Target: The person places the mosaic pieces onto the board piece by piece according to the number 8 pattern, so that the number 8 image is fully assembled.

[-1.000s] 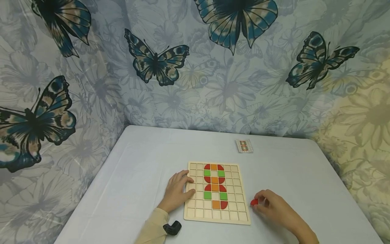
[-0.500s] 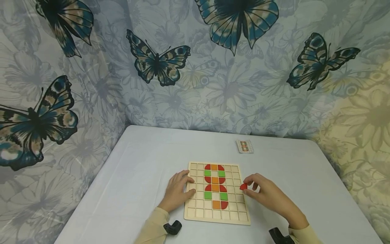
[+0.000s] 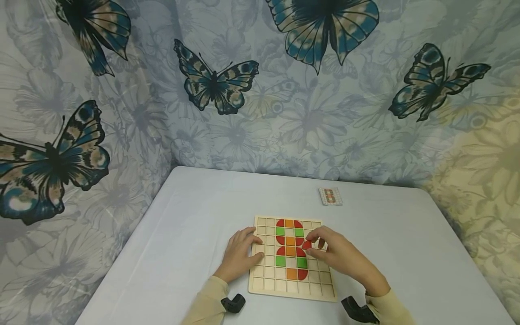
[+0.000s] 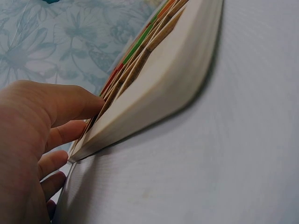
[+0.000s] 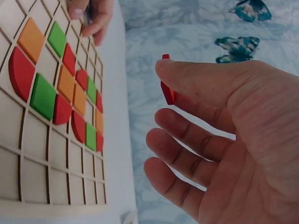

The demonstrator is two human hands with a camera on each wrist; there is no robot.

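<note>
A wooden grid board [image 3: 280, 285] lies on the white table, with red rounded tiles, orange squares [image 3: 291, 273] and green squares [image 3: 280, 261] set in its middle columns. My left hand [image 3: 239, 255] rests at the board's left edge, fingers extended; the left wrist view shows the thumb [image 4: 77, 100] touching the rim. Over the board's right half, my right hand [image 3: 341, 253] pinches a red rounded tile [image 3: 306, 245] between thumb and index finger. In the right wrist view this tile [image 5: 167, 93] is seen edge-on, raised off the grid; the other fingers are loosely bent.
A small pattern card [image 3: 331, 196] lies toward the back right of the table [image 3: 203, 203]. Black wrist cameras [image 3: 233, 303] sit at both sleeves. Fabric with butterflies [image 3: 215, 81] hangs behind and to the left.
My right hand has carried the red tile leftward and up from beside the board to above its right half. My left hand has stayed at the board's edge.
</note>
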